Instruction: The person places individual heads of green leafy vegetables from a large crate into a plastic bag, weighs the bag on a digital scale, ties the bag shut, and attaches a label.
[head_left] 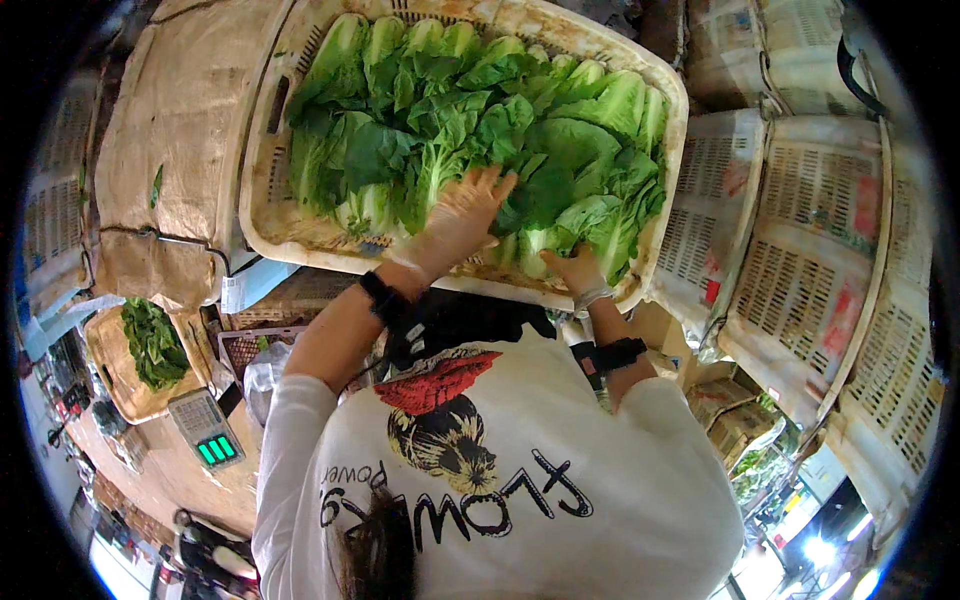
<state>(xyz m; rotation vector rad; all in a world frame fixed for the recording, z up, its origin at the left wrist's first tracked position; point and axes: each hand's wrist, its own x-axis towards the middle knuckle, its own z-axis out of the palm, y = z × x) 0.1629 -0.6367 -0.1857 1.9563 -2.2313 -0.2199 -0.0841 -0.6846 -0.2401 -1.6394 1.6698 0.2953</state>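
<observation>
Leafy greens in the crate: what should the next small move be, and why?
Probably close the right hand gently around the pale stem beside it: its fingertips are close to that stem at the near side of the crate, while the left hand is spread over the leaves, seemingly gripping nothing.

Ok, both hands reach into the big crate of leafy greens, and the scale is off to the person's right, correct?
No, the head view puts the scale off to the person's left; the left hand and right hand do reach into the big crate of leafy greens.
</observation>
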